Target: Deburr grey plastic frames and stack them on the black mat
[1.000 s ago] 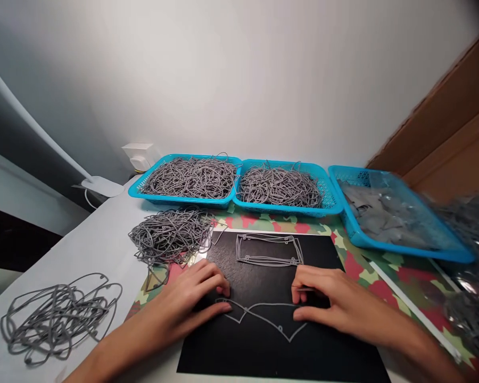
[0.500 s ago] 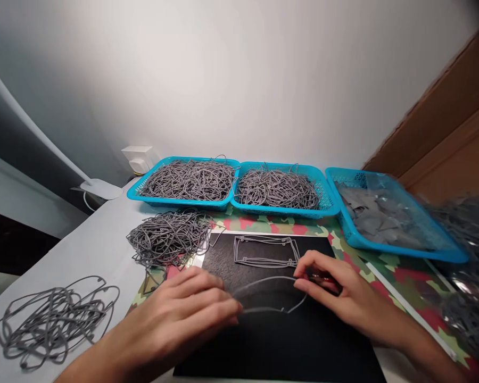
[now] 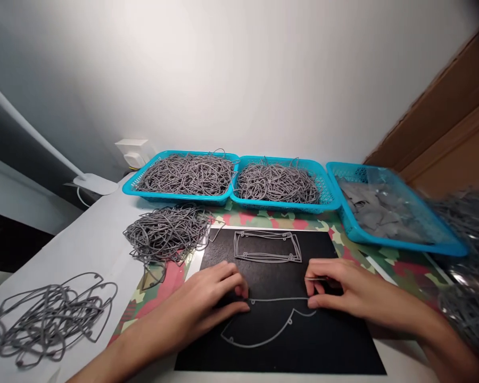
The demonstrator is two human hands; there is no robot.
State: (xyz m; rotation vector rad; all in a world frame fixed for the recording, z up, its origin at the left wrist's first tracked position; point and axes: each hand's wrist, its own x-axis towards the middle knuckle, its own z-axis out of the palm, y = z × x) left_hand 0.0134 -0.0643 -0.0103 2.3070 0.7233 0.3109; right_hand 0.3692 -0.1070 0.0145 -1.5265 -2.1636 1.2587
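Note:
A thin grey rubber ring (image 3: 259, 346) with small tabs hangs in a loose loop over the black mat (image 3: 279, 363). My left hand (image 3: 219, 292) pinches its upper left part between thumb and fingers. At the upper right of the loop, my right hand (image 3: 335, 284) is closed on the same ring, and a thin object, too small to make out, shows between its fingers. Several similar rings (image 3: 267, 259) lie stacked as a rectangle on the mat, beyond both hands.
Two blue baskets (image 3: 179, 200) (image 3: 283, 205) full of grey rings stand by the wall. A third blue basket (image 3: 407, 246) holds grey bags. Ring piles (image 3: 170, 234) (image 3: 54, 319) lie at the left. Plastic-wrapped items (image 3: 469, 314) are at the right.
The ring has opened into a wider loop, its lower side nearer to me. My left hand has turned so its pinch shows, and my right hand has shifted slightly right.

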